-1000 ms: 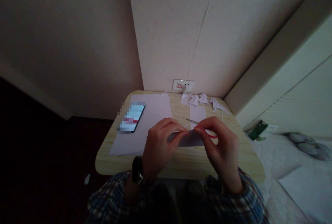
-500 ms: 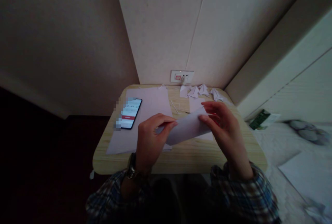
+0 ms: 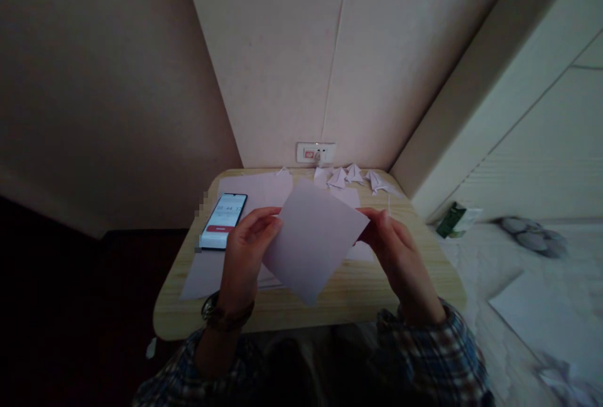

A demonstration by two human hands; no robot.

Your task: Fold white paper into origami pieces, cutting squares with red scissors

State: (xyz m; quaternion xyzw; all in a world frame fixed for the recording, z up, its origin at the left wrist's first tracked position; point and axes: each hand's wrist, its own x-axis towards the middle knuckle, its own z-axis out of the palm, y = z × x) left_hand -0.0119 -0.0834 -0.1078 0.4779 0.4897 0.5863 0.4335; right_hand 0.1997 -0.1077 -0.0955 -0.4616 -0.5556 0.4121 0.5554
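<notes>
The left hand [image 3: 245, 249] pinched one side of the white paper [image 3: 311, 240] above the table [image 3: 362, 300]; the right hand [image 3: 397, 249] was at its right corner, grip hard to tell. Light and thin, it looked easy to bend, so edges seemed best to hold

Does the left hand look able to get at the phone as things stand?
Probably yes: the phone lies beside the left hand with nothing on its screen, though that hand, pinching the white paper, would likely need to let go first.
</notes>
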